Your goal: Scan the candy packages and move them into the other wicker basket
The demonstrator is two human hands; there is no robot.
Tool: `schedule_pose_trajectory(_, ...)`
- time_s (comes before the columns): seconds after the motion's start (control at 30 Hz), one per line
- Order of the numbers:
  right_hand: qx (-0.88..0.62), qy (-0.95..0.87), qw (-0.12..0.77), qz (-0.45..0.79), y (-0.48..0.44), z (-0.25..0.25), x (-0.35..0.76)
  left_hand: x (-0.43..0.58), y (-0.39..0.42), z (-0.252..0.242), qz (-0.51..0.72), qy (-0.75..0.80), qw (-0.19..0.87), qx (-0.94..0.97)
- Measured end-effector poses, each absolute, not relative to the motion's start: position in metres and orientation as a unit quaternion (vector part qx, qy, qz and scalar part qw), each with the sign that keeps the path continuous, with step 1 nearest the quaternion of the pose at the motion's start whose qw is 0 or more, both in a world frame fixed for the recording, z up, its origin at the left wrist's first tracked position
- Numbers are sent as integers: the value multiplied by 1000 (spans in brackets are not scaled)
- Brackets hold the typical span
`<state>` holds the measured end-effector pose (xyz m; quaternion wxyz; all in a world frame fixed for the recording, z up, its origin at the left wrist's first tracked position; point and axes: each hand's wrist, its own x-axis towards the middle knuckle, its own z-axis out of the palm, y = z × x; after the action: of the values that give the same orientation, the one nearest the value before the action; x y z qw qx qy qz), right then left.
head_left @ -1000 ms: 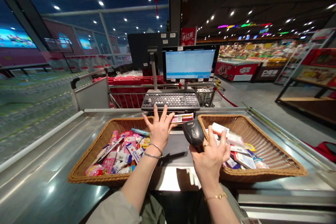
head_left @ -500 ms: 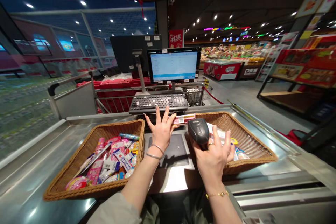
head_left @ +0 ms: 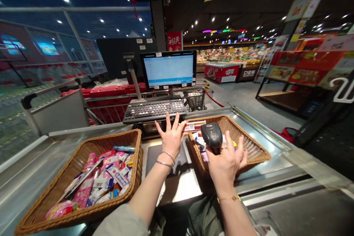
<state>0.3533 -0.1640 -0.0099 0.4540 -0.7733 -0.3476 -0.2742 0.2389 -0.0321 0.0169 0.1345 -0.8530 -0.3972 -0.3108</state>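
Note:
My left hand (head_left: 170, 141) is over the counter, in front of the keyboard, with several fingers spread. A slim pink packet (head_left: 195, 126) with a barcode label sticks out to the right from beside its thumb and seems held there; the exact grip is hidden. My right hand (head_left: 227, 166) is wrapped round a black handheld barcode scanner (head_left: 211, 135), its head pointing away from me and near the packet. Beneath the scanner is the right wicker basket (head_left: 260, 155), with a few wrapped items partly hidden by the hand. The left wicker basket (head_left: 35, 212) holds many colourful sweet packets (head_left: 106, 177).
Behind my hands stand a keyboard (head_left: 155, 110) and a lit monitor (head_left: 169, 69). A grey flat pad (head_left: 153, 162) lies on the metal counter (head_left: 279, 166) between the baskets. Metal carts (head_left: 56, 118) and a shelf with red boxes (head_left: 301, 64) are beyond.
The view has turned right, so baskets and screen appear further left. Both hands have shifted right relative to the baskets, the packet and scanner moving along with them.

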Motion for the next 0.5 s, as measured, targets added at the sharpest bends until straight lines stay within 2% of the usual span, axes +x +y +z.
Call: schedule_pose_trajectory(0.5, -795, -289, 467, -255, -170, -21, 388, 281, -29, 1, -291, -365, 122, -876)
